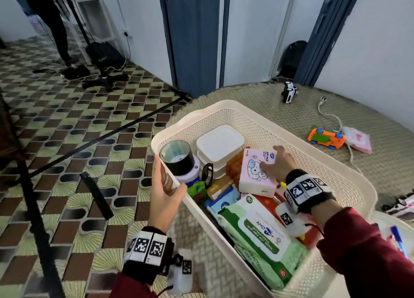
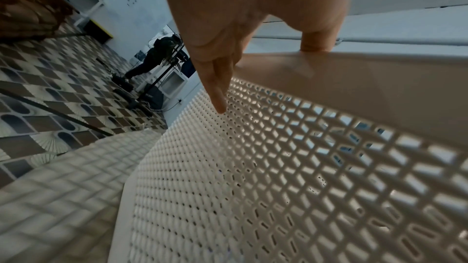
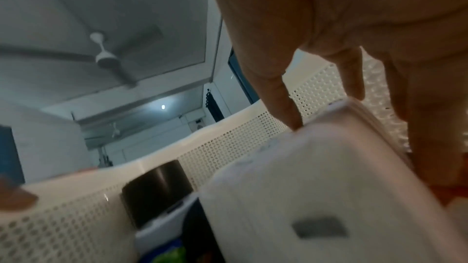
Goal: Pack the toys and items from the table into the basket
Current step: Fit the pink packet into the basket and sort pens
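Observation:
A cream perforated basket (image 1: pixel 280 127) stands on the woven mat, filled with packed items. My left hand (image 1: pixel 167 182) grips its left rim, thumb hooked over the edge and fingers (image 2: pixel 217 91) down the outer wall (image 2: pixel 278 167). My right hand (image 1: pixel 276 161) holds a pink tissue pack (image 1: pixel 255 174) that lies tilted on top of the items inside; in the right wrist view its fingers (image 3: pixel 283 103) reach over the far edge of the pack (image 3: pixel 316 177). A black tape roll (image 1: pixel 177 158), white lidded boxes (image 1: pixel 219 145) and a green wet-wipes pack (image 1: pixel 257 230) are in the basket.
On the mat beyond the basket lie an orange toy car (image 1: pixel 326 138), a pink pouch (image 1: pixel 358 139), a white cable (image 1: pixel 329 116) and a black-and-white toy car (image 1: pixel 289 91). Another toy car (image 1: pixel 401 206) and pens (image 1: pixel 398 237) sit at the right edge. Tripod legs cross the tiled floor at left.

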The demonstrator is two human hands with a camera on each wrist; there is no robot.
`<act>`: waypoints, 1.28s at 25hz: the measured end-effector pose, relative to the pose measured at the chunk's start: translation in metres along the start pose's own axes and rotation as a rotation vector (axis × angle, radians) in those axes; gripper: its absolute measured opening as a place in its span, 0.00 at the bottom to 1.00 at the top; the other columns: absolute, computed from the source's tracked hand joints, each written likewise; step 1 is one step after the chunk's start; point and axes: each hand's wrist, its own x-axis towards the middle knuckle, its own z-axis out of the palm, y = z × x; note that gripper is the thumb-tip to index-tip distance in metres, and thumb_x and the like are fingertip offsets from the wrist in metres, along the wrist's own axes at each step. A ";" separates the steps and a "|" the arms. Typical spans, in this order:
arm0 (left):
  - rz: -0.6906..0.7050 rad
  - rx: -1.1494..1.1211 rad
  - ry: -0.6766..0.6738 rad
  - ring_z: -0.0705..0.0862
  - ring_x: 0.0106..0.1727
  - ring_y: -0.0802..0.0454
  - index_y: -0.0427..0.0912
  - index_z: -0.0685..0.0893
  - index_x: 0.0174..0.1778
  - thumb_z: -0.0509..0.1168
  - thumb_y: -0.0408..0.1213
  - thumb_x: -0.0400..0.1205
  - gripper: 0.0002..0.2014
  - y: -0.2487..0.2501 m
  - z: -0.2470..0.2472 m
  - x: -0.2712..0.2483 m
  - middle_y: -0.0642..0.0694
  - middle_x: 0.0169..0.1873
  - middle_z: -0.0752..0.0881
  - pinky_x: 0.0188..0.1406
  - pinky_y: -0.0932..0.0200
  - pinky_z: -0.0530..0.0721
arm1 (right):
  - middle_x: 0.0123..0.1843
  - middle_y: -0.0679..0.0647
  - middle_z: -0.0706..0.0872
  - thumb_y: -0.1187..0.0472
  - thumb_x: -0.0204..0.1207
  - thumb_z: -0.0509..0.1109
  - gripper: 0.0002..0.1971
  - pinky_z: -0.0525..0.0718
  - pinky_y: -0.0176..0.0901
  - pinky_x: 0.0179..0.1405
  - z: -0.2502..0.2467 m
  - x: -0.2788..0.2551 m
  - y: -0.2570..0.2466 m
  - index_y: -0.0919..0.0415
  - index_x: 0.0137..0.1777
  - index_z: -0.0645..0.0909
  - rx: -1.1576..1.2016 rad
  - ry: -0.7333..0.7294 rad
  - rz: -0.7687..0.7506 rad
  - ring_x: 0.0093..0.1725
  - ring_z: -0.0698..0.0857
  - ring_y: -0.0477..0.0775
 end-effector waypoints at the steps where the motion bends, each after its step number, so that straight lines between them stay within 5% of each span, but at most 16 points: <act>1: 0.001 -0.002 0.000 0.67 0.76 0.68 0.55 0.53 0.84 0.63 0.18 0.78 0.44 -0.001 -0.001 0.001 0.56 0.81 0.62 0.76 0.63 0.68 | 0.73 0.66 0.71 0.54 0.71 0.75 0.41 0.70 0.57 0.70 -0.003 -0.001 0.000 0.56 0.80 0.56 -0.073 0.002 -0.097 0.72 0.69 0.66; 3: 0.008 -0.012 -0.011 0.66 0.78 0.63 0.57 0.53 0.84 0.63 0.17 0.77 0.45 -0.004 -0.003 0.004 0.55 0.82 0.61 0.76 0.59 0.69 | 0.80 0.61 0.60 0.45 0.66 0.78 0.48 0.61 0.65 0.75 -0.009 -0.004 -0.004 0.47 0.82 0.53 -0.249 -0.107 -0.295 0.79 0.58 0.64; 5: -0.002 -0.044 -0.023 0.72 0.72 0.70 0.57 0.54 0.83 0.63 0.16 0.77 0.45 -0.004 -0.002 0.004 0.54 0.81 0.63 0.66 0.68 0.77 | 0.85 0.54 0.44 0.39 0.58 0.81 0.57 0.50 0.73 0.77 -0.008 -0.007 -0.008 0.41 0.82 0.48 -0.375 -0.320 -0.373 0.83 0.42 0.62; 8: 0.009 -0.089 -0.028 0.78 0.60 0.79 0.58 0.55 0.83 0.63 0.16 0.77 0.45 -0.007 0.000 0.002 0.53 0.80 0.64 0.49 0.79 0.78 | 0.84 0.56 0.36 0.42 0.57 0.83 0.58 0.50 0.73 0.76 -0.001 -0.004 -0.006 0.36 0.81 0.47 -0.491 -0.365 -0.360 0.81 0.38 0.65; 10: 0.015 -0.100 -0.024 0.76 0.66 0.74 0.66 0.56 0.79 0.67 0.22 0.75 0.46 -0.010 -0.001 0.003 0.55 0.81 0.64 0.52 0.77 0.77 | 0.84 0.60 0.43 0.43 0.58 0.82 0.56 0.53 0.68 0.76 0.000 -0.003 -0.009 0.34 0.80 0.48 -0.482 -0.322 -0.297 0.80 0.43 0.67; 12: 0.011 -0.101 -0.031 0.74 0.70 0.71 0.69 0.56 0.78 0.67 0.29 0.71 0.46 -0.010 -0.002 0.002 0.56 0.80 0.65 0.54 0.76 0.77 | 0.76 0.63 0.61 0.39 0.54 0.83 0.56 0.61 0.62 0.72 0.002 -0.006 -0.015 0.36 0.79 0.53 -0.487 -0.253 -0.275 0.73 0.56 0.64; 14: 0.015 -0.116 -0.032 0.78 0.62 0.76 0.64 0.55 0.81 0.66 0.28 0.71 0.46 -0.010 -0.001 0.001 0.56 0.78 0.68 0.49 0.77 0.78 | 0.65 0.59 0.71 0.32 0.49 0.81 0.54 0.67 0.57 0.68 0.006 -0.016 -0.024 0.36 0.75 0.58 -0.435 -0.159 -0.274 0.67 0.63 0.61; 18: 0.040 -0.139 -0.023 0.81 0.47 0.79 0.60 0.55 0.83 0.65 0.29 0.69 0.47 -0.009 0.003 -0.001 0.59 0.73 0.73 0.45 0.77 0.79 | 0.67 0.60 0.69 0.22 0.47 0.72 0.54 0.70 0.60 0.68 0.034 -0.048 -0.052 0.42 0.73 0.59 -0.298 -0.133 -0.281 0.68 0.65 0.62; 25: 0.039 -0.197 -0.011 0.81 0.56 0.75 0.58 0.55 0.83 0.64 0.26 0.68 0.47 -0.006 0.004 -0.001 0.54 0.77 0.70 0.47 0.76 0.79 | 0.58 0.59 0.66 0.22 0.48 0.71 0.56 0.78 0.52 0.51 0.074 -0.084 -0.077 0.50 0.72 0.56 -0.449 -0.047 -0.278 0.62 0.66 0.63; 29: 0.014 -0.221 -0.009 0.81 0.47 0.79 0.56 0.55 0.83 0.63 0.15 0.75 0.46 -0.005 0.006 -0.003 0.52 0.79 0.67 0.43 0.78 0.78 | 0.62 0.60 0.67 0.22 0.49 0.71 0.57 0.75 0.52 0.52 0.078 -0.084 -0.067 0.48 0.75 0.54 -0.527 -0.162 -0.259 0.64 0.67 0.63; 32: 0.023 -0.219 -0.003 0.80 0.55 0.78 0.58 0.56 0.83 0.63 0.17 0.74 0.46 -0.005 0.005 -0.003 0.52 0.80 0.66 0.44 0.77 0.79 | 0.65 0.60 0.65 0.22 0.51 0.71 0.56 0.73 0.55 0.59 0.078 -0.079 -0.058 0.45 0.76 0.54 -0.514 -0.224 -0.249 0.67 0.65 0.64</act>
